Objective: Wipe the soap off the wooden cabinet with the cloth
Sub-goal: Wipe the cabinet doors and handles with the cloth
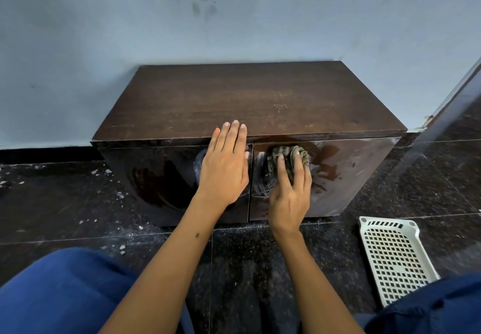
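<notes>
Two bare hands work at the front of the dark wooden cabinet. The right hand presses a bunched, mottled green-brown cloth against the upper part of the right door, fingers laid over the wad and bent around it, so the cloth is held between hand and wood. The cloth sits just right of the seam between the two doors, near the top edge. The left hand lies flat with straight fingers, palm on the upper part of the left door and fingertips reaching over the front edge onto the top, holding nothing. The two hands are just beside each other, either side of the seam.

Around the cloth, whitish soap smears streak the glossy right door from about 3 o'clock round to 7 o'clock of the wad, and more film greys the far right of that door. The cabinet stands against a pale blue wall on a dark speckled floor. At 4 o'clock from the cabinet a white perforated plastic basket lies on the floor. Blue-clad knees fill the near corners.
</notes>
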